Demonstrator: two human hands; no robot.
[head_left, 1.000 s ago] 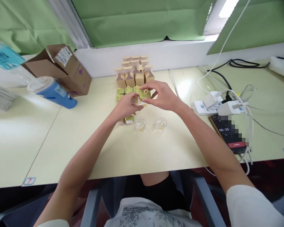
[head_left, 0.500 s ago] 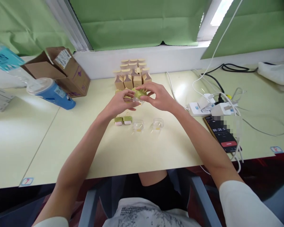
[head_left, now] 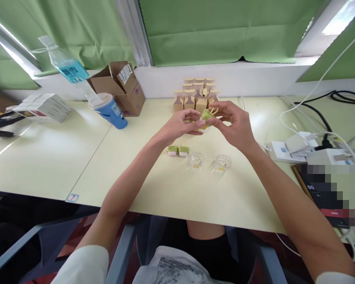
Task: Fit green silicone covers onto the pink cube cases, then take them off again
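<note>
Over the table, my right hand (head_left: 232, 120) pinches a small green case (head_left: 207, 114) with a loop on top. My left hand (head_left: 185, 123) closes around a small clear plastic box (head_left: 204, 129) just under the case; its fingers partly hide the box. Below my hands, two small green-and-white cases (head_left: 178, 151) stand side by side. To their right are a clear plastic box (head_left: 197, 159) and another clear plastic box (head_left: 223, 161). Several small cardboard boxes (head_left: 195, 103) with raised flaps stand in rows behind my hands.
At the back left are a brown carton (head_left: 136, 94), a blue cup (head_left: 109, 112) with an upturned bottle (head_left: 73, 73) in it, and a white box (head_left: 44, 108). A power strip (head_left: 279, 152), cables and a phone (head_left: 328, 197) lie on the right.
The view has swung left, so everything sits further right. My right hand has turned the green case, and its loop now shows toward the right.
</note>
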